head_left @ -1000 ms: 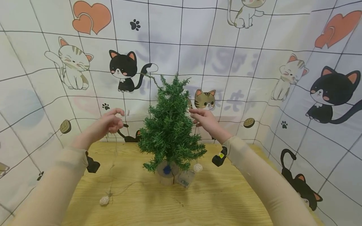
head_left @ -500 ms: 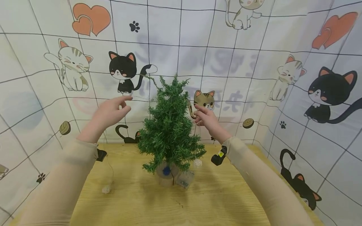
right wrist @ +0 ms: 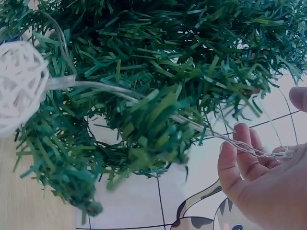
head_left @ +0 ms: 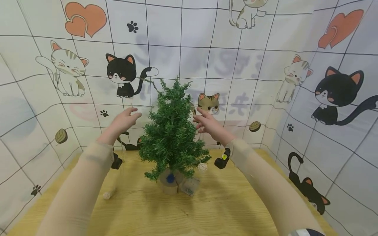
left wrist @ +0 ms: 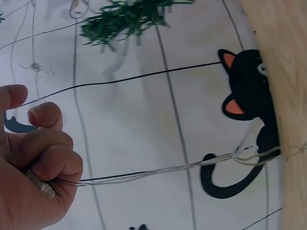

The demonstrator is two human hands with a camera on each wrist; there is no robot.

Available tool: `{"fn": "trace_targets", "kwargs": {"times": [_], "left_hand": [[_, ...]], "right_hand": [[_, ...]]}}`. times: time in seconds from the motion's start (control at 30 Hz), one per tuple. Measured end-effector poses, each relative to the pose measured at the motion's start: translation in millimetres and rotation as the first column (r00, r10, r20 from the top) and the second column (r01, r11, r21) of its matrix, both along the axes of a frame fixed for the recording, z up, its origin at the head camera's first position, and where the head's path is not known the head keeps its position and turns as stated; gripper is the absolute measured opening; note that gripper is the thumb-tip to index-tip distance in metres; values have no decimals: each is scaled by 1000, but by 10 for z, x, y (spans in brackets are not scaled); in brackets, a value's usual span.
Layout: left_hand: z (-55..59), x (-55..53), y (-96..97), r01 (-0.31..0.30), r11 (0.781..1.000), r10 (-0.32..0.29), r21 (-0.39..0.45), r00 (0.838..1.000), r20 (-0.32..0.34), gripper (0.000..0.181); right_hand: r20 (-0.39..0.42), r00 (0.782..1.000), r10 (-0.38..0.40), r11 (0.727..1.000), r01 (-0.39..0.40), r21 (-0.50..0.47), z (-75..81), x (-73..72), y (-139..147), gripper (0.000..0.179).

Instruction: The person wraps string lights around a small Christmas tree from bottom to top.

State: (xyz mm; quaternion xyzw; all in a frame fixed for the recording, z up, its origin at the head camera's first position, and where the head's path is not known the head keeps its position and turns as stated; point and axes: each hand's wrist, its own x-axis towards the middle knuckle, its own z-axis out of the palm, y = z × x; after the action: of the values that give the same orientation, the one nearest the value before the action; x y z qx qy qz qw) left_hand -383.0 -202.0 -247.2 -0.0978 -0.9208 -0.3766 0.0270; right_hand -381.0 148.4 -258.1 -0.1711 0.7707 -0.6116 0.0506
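Note:
A small green artificial Christmas tree stands on a round wooden base. To its left, my left hand has its lower fingers curled round the wire of a string of lights; a tiny clear bulb shows against the palm. Index finger and thumb stay apart. On the tree's other side, my right hand has bent fingers with the wire running across them into the palm. A white woven ball hangs on that wire beside the lower right branches. Another white ball is low at the left.
A clear flat pouch lies beside the base on the wooden table. Behind stands a white cloth backdrop printed with cats and grid lines. A thin stem sticks out near the treetop. Each wrist wears a black camera.
My left hand has risen, then come down slightly and closer to the tree, the left ball shifting back with the wire. The right hand has moved only a little; the hanging ball rose slightly.

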Motion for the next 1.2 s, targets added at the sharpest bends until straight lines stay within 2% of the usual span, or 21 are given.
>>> {"fn": "trace_targets", "kwargs": {"times": [0.1,0.23,0.37,0.53,0.67,0.8,0.9,1.03,1.2], "left_hand": [[-129,-49,-42,18,999,-21,27,996,89,77],[-281,-65,-110,38,999,-38,0,989,144,78],[-368,-30,-199,46,998,-42,-31,990,136,78],[-405,18,-325,47,996,-37,-79,992,118,78],[-421,41,-465,15,988,-1,-152,996,94,79],[-435,86,-607,-25,976,42,-215,996,74,80],[-468,134,-711,-32,969,51,-245,996,73,78],[-546,192,-844,-30,965,54,-261,995,86,77],[-653,245,-1008,-24,962,61,-273,990,127,75]], "right_hand": [[40,999,2,1000,-4,27,-26,-11,-30,64],[65,998,10,998,-15,66,-73,-1,-19,60],[53,999,11,994,-16,105,-113,-9,21,46],[52,999,-3,987,-5,161,-144,-5,66,36],[80,997,22,987,-35,159,-164,36,103,39],[124,990,66,984,-85,155,-176,106,140,50],[169,982,80,987,-102,125,-201,149,154,55],[216,972,89,992,-106,69,-269,185,152,51],[174,978,113,990,-126,65,-367,205,163,50]]}}
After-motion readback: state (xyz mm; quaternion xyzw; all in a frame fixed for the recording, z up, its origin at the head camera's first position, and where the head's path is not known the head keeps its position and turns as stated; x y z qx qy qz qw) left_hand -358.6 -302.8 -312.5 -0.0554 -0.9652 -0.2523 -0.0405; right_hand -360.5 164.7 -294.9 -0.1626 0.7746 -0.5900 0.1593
